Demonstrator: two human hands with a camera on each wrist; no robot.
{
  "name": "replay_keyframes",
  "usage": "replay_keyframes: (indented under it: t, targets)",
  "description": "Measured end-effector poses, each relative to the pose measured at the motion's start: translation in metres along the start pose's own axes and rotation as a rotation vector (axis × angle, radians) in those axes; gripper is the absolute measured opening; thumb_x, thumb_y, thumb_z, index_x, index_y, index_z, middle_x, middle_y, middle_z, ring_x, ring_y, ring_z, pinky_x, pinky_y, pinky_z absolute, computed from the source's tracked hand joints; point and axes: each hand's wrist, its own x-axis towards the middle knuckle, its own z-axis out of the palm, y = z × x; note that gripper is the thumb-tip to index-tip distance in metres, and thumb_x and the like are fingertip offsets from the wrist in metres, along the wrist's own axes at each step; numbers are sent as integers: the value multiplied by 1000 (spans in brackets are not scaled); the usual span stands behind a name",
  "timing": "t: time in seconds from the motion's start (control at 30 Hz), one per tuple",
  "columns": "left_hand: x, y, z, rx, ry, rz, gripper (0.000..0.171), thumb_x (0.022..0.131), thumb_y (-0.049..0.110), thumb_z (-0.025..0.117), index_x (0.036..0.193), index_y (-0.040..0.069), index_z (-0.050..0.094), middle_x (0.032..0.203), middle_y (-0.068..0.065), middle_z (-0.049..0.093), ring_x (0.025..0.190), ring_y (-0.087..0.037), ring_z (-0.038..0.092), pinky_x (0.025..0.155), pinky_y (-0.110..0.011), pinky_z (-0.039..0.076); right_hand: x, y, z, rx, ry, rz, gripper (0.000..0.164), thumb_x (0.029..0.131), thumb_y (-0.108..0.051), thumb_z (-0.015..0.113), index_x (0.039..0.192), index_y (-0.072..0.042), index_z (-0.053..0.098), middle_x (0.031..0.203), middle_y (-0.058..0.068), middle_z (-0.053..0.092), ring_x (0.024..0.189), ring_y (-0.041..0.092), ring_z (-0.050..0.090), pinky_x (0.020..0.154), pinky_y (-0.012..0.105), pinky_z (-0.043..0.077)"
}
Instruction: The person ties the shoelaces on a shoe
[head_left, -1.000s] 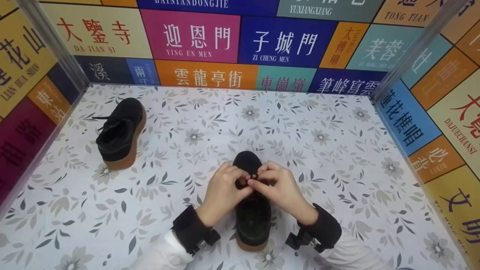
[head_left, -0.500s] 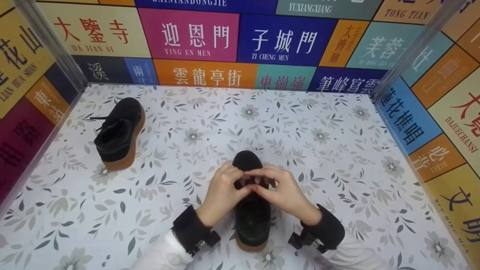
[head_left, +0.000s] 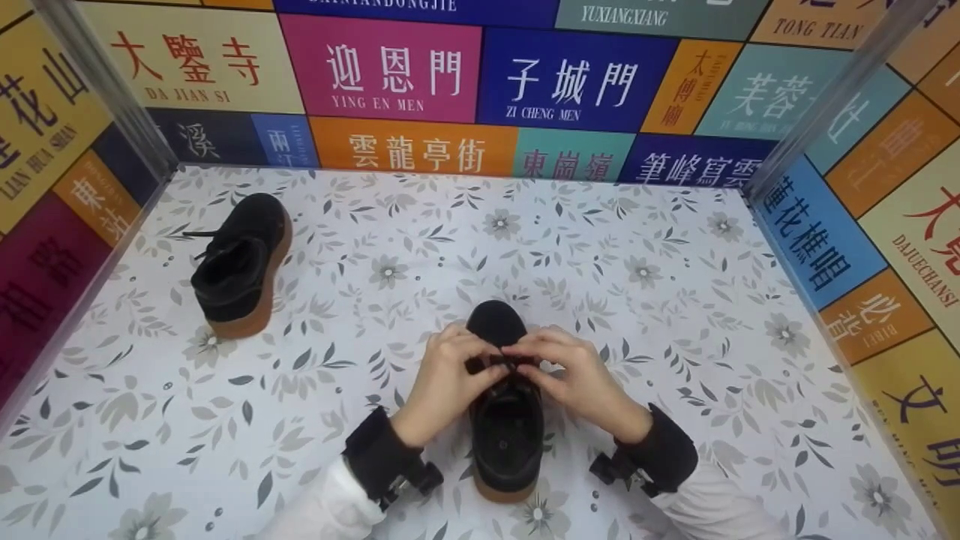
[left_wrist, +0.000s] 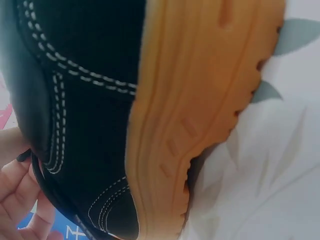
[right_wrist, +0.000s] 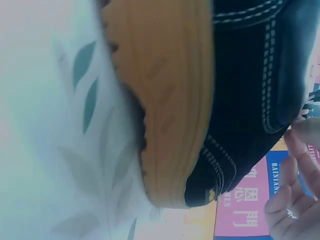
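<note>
A black shoe (head_left: 497, 319) with an orange-brown sole (left_wrist: 200, 75) stands in front of me, toe pointing away. My left hand (head_left: 446, 379) is over its lacing, thumb and index finger pinching the dark shoelace (head_left: 511, 366). From the other side, my right hand (head_left: 589, 384) pinches the lace between thumb and forefinger. Fingertips of both hands are close together above the tongue and hide much of the lacing. White stitching runs along the dark upper (right_wrist: 240, 100) in the right wrist view.
A matching black shoe (head_left: 241, 262) rests at the back left, its lace end sticking out leftward. Under both shoes is a white floral-patterned surface (head_left: 570, 247). Upright panels (head_left: 390, 67) with colourful lettered blocks border the back and sides.
My right hand has drawn back slightly to the right from the left fingertips. A dark bit of lace now shows between the hands. Neither shoe has moved noticeably.
</note>
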Motion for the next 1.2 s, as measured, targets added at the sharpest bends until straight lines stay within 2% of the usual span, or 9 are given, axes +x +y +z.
replay_keyframes:
  t: [0.1, 0.27, 0.37, 0.53, 0.67, 0.87, 1.0, 1.1, 1.2]
  targets:
    - [1, 0, -1, -14, -17, -13, 14, 71, 22, 80, 82, 14, 74, 81, 6, 69, 84, -11, 55, 77, -33, 36, 2, 1, -2, -21, -3, -69, 30, 80, -2, 72, 110, -10, 70, 104, 1, 69, 96, 17, 62, 88, 22, 49]
    - [2, -1, -3, -34, -38, -20, 15, 71, 20, 80, 83, 13, 75, 81, 4, 69, 83, -12, 56, 79, -34, 39, 7, 2, -2, -55, 12, -202, 31, 76, 0, 74, 106, -7, 71, 98, 2, 71, 88, 17, 61, 83, 22, 47]
    - [3, -2, -3, -45, -47, -19, 15, 71, 20, 81, 83, 12, 75, 81, 4, 70, 83, -13, 57, 80, -34, 40, 9, 4, -2, -60, 16, -235, 28, 76, 0, 74, 104, -6, 72, 96, 2, 70, 86, 17, 61, 82, 23, 47]
    - [3, -3, -4, -58, -70, -30, 16, 71, 19, 80, 84, 13, 75, 81, 4, 70, 84, -13, 58, 83, -34, 40, 9, 5, -2, -48, 14, -237, 25, 76, -1, 74, 100, -6, 73, 93, 2, 71, 84, 17, 63, 80, 22, 49]
    - [4, -3, -4, -62, -78, -31, 16, 71, 19, 80, 85, 13, 75, 82, 4, 70, 84, -13, 57, 83, -34, 40, 8, 5, -1, 1, 5, -183, 23, 75, 0, 75, 97, -5, 73, 91, 3, 72, 82, 18, 64, 78, 22, 50]
    - [3, -3, -3, -34, -70, -22, 16, 71, 21, 80, 85, 15, 75, 81, 7, 71, 84, -12, 57, 79, -33, 37, 6, 5, 0, 122, -30, 27, 18, 76, 2, 73, 93, -3, 74, 88, 6, 72, 79, 13, 66, 70, 19, 52]
    - [2, -2, -3, -16, -60, -19, 16, 70, 23, 81, 84, 17, 76, 80, 8, 71, 83, -11, 56, 75, -31, 35, 7, 1, 0, 148, -51, 124, 12, 79, 1, 71, 90, -3, 73, 86, 7, 72, 78, 11, 65, 68, 21, 53]
    - [2, -2, -4, -11, -61, -16, 16, 71, 25, 81, 84, 18, 75, 81, 9, 70, 82, -10, 55, 74, -31, 33, 8, 0, 0, 115, -60, 149, 10, 81, -2, 71, 89, -6, 74, 86, 4, 72, 78, 11, 65, 69, 24, 53]
    - [1, -1, -6, -6, -63, -11, 17, 72, 28, 80, 85, 18, 75, 82, 9, 70, 80, -10, 55, 73, -30, 32, 8, -1, 1, 74, -48, 125, 10, 80, 1, 72, 87, -6, 73, 84, 4, 71, 76, 13, 65, 68, 29, 54]
